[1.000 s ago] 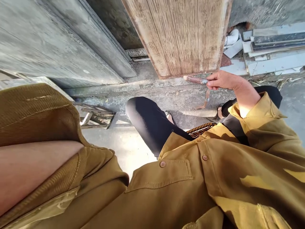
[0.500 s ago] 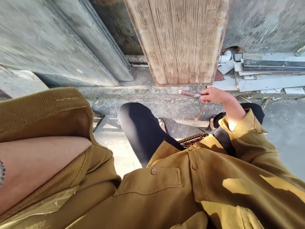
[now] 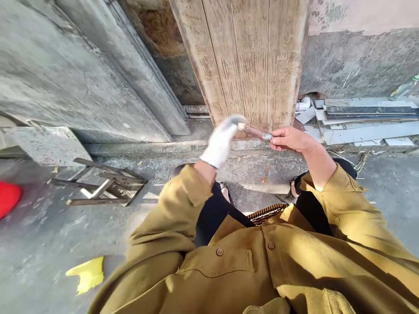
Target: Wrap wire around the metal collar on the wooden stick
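My right hand (image 3: 290, 138), bare, grips a short brown wooden handle (image 3: 253, 131) with metal wire wound round it near my fingers. The handle lies roughly level and its pale end points left. My left hand (image 3: 221, 141) wears a white glove and is at that pale end; motion blur hides its fingers, so I cannot tell whether it touches the handle. Just beyond both hands a worn wooden plank panel (image 3: 250, 65) leans against the wall. Below the handle is a small brown object (image 3: 266, 173), too blurred to name.
On the left lies a dark wooden folding frame (image 3: 111, 183) on the concrete floor, with a red object (image 3: 9, 198) and a yellow scrap (image 3: 87, 274) nearby. Stacked boards (image 3: 369, 122) line the wall on the right. A grey slab (image 3: 81, 74) stands at upper left.
My gloved left hand has come in from the left to the handle's pale end. My right hand keeps its grip on the handle. The view has shifted, showing more floor at left.
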`<control>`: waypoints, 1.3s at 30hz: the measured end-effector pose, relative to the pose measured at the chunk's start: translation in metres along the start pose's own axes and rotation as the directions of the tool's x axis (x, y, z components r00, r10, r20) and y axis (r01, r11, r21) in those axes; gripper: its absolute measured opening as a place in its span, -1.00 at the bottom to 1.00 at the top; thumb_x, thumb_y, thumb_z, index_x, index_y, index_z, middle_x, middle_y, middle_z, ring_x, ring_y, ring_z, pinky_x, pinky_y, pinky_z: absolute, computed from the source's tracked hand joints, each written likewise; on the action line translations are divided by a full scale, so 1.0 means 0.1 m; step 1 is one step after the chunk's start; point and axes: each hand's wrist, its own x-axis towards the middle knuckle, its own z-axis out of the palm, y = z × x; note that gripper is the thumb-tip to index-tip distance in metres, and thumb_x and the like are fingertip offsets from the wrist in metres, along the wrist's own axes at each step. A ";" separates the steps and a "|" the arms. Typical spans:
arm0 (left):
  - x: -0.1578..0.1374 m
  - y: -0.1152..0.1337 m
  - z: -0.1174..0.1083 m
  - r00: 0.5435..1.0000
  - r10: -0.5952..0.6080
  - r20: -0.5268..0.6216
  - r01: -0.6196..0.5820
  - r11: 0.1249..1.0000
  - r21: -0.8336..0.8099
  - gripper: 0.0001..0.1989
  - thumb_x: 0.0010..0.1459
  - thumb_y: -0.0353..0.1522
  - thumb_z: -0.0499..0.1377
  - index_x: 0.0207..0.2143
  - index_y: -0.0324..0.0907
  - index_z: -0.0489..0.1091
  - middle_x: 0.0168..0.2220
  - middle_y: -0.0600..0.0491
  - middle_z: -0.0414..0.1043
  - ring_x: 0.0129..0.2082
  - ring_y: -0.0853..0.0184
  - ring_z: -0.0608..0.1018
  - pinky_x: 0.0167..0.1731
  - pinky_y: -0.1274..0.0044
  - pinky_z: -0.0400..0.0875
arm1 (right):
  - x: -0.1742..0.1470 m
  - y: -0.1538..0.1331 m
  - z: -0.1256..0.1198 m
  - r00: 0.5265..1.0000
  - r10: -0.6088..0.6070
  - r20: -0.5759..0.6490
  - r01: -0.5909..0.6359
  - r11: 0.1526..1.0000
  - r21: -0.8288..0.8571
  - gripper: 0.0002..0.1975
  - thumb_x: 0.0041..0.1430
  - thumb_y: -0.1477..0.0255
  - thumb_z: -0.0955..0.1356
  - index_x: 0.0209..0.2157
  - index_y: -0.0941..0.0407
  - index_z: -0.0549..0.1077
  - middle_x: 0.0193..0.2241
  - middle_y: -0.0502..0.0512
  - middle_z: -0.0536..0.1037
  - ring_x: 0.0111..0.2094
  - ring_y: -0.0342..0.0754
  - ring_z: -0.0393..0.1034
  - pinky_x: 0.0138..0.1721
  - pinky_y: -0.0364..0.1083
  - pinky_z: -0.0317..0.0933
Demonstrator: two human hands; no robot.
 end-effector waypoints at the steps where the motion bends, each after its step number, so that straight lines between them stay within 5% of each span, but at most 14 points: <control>1: 0.03 -0.13 0.13 0.998 -0.042 0.050 0.048 0.991 -0.125 -0.41 0.36 0.11 0.25 -0.02 -0.26 0.59 0.00 -0.08 0.65 0.11 0.13 0.60 0.28 0.27 0.46 | 0.04 -0.08 -0.01 1.000 -0.003 0.010 0.003 1.000 0.007 -0.69 0.30 0.20 0.49 -0.39 0.15 0.54 -0.45 0.05 0.50 -0.49 -0.15 0.27 -0.46 -0.15 0.11; 4: 0.09 -0.43 0.51 0.943 -0.200 0.266 0.305 0.842 -0.446 -0.33 0.17 0.22 0.32 -0.12 -0.24 0.53 -0.24 -0.12 0.65 -0.19 0.16 0.66 -0.04 0.33 0.58 | 0.17 -0.23 -0.09 0.999 0.034 -0.012 -0.033 0.999 0.016 -0.69 0.32 0.23 0.49 -0.41 0.15 0.52 -0.47 0.06 0.48 -0.51 -0.16 0.25 -0.48 -0.16 0.12; 9: 0.08 -0.62 0.64 0.857 -0.281 0.431 0.384 0.907 -0.172 -0.62 0.29 -0.07 0.29 -0.15 -0.22 0.48 -0.54 0.15 0.38 -0.56 0.44 0.37 -0.51 0.59 0.25 | 0.37 -0.04 -0.24 0.949 0.154 -0.274 -0.206 0.964 -0.171 -0.68 0.43 0.33 0.42 -0.43 0.13 0.45 -0.49 0.06 0.47 -0.49 -0.12 0.30 -0.43 -0.15 0.16; 12: 0.05 -0.63 0.55 0.717 -0.336 0.611 0.410 0.912 0.021 -0.69 0.31 -0.15 0.21 -0.16 -0.24 0.51 -0.54 0.17 0.35 -0.56 0.44 0.35 -0.51 0.60 0.23 | 0.44 0.17 -0.21 0.876 0.158 -0.456 -0.412 0.736 -0.537 -0.75 0.46 0.38 0.40 -0.35 0.15 0.55 -0.38 0.16 0.58 -0.34 0.01 0.46 -0.32 -0.10 0.19; 14: 0.07 -0.63 0.49 0.663 -0.348 0.663 0.403 0.912 0.076 -0.66 0.31 -0.13 0.19 -0.18 -0.23 0.54 -0.51 0.14 0.39 -0.54 0.42 0.38 -0.48 0.58 0.26 | 0.43 0.25 -0.16 0.883 0.224 -0.413 -0.466 0.527 -0.711 -0.81 0.44 0.43 0.42 -0.29 0.18 0.63 -0.30 0.25 0.64 -0.25 0.08 0.51 -0.27 -0.06 0.20; 15: 0.10 -0.63 0.47 0.669 -0.331 0.666 0.368 0.925 0.091 -0.66 0.30 -0.12 0.20 -0.21 -0.23 0.56 -0.49 0.12 0.44 -0.52 0.41 0.40 -0.46 0.56 0.28 | 0.40 0.27 -0.15 0.893 0.320 -0.317 -0.442 0.485 -0.755 -0.83 0.41 0.45 0.43 -0.28 0.18 0.65 -0.31 0.25 0.64 -0.27 0.07 0.51 -0.29 -0.06 0.19; 17: 0.17 -0.64 0.43 0.687 -0.298 0.662 0.271 0.951 0.147 -0.70 0.23 -0.16 0.27 -0.27 -0.24 0.60 -0.38 0.05 0.58 -0.37 0.34 0.53 -0.29 0.53 0.38 | 0.32 0.27 -0.15 0.849 0.527 0.037 -0.333 0.589 -0.736 -0.86 0.34 0.46 0.46 -0.30 0.16 0.68 -0.42 0.14 0.61 -0.40 -0.02 0.45 -0.35 -0.09 0.18; 19: 0.23 -0.67 0.43 0.664 -0.254 0.704 0.286 0.955 0.075 -0.71 0.18 -0.16 0.33 -0.29 -0.24 0.61 -0.35 0.02 0.60 -0.33 0.31 0.55 -0.24 0.50 0.42 | 0.23 0.24 -0.20 0.767 0.506 0.395 -0.259 0.807 -0.531 -0.89 0.27 0.40 0.49 -0.28 0.13 0.70 -0.49 0.01 0.56 -0.48 -0.10 0.38 -0.39 -0.14 0.17; 20: 0.24 -0.69 0.44 0.662 -0.233 0.713 0.322 0.947 0.011 -0.68 0.16 -0.14 0.36 -0.29 -0.25 0.61 -0.34 0.01 0.60 -0.34 0.31 0.54 -0.24 0.49 0.43 | 0.19 0.21 -0.24 0.781 0.415 0.468 -0.234 0.888 -0.397 -0.86 0.24 0.36 0.50 -0.25 0.13 0.71 -0.50 -0.02 0.55 -0.49 -0.12 0.37 -0.40 -0.16 0.17; 24: 0.20 -0.79 0.58 0.781 -0.203 0.591 0.445 0.844 -0.299 -0.48 0.16 0.05 0.42 -0.23 -0.26 0.57 -0.33 -0.05 0.57 -0.37 0.32 0.54 -0.31 0.49 0.45 | 0.15 0.15 -0.33 0.992 0.104 0.076 -0.096 0.991 -0.096 -0.79 0.24 0.28 0.50 -0.32 0.16 0.62 -0.48 0.01 0.50 -0.50 -0.15 0.29 -0.42 -0.16 0.17; 29: 0.11 -0.81 0.75 0.784 -0.214 0.582 0.473 0.814 -0.338 -0.48 0.15 0.06 0.42 -0.27 -0.25 0.54 -0.28 -0.08 0.57 -0.27 0.29 0.58 -0.14 0.45 0.50 | 0.28 0.17 -0.28 0.931 0.051 -0.360 -0.120 0.978 -0.172 -0.72 0.44 0.33 0.38 -0.38 0.14 0.47 -0.50 0.04 0.43 -0.48 -0.11 0.29 -0.41 -0.14 0.17; 32: 0.10 -0.76 0.74 0.736 -0.214 0.642 0.452 0.861 -0.231 -0.60 0.19 -0.05 0.34 -0.31 -0.24 0.51 -0.34 -0.01 0.52 -0.31 0.32 0.52 -0.16 0.46 0.45 | 0.30 0.20 -0.27 0.870 0.028 -0.492 -0.300 0.822 -0.484 -0.79 0.47 0.37 0.38 -0.27 0.15 0.57 -0.45 0.10 0.50 -0.36 0.00 0.41 -0.34 -0.11 0.18; 36: 0.15 -0.69 0.64 0.729 -0.256 0.635 0.299 0.953 0.042 -0.68 0.24 -0.14 0.24 -0.24 -0.23 0.54 -0.30 0.05 0.52 -0.28 0.30 0.49 -0.14 0.47 0.38 | 0.23 0.24 -0.32 0.888 0.269 -0.374 -0.460 0.471 -0.753 -0.86 0.39 0.47 0.44 -0.26 0.17 0.68 -0.43 0.17 0.56 -0.35 0.03 0.43 -0.35 -0.08 0.12; 39: 0.16 -0.67 0.60 0.710 -0.281 0.646 0.239 0.959 0.154 -0.73 0.12 -0.17 0.28 -0.29 -0.21 0.52 -0.32 0.09 0.50 -0.27 0.28 0.48 -0.17 0.47 0.37 | 0.13 0.26 -0.35 0.808 0.578 0.110 -0.362 0.636 -0.682 -0.87 0.30 0.50 0.47 -0.32 0.16 0.71 -0.55 0.04 0.49 -0.49 -0.08 0.34 -0.42 -0.12 0.11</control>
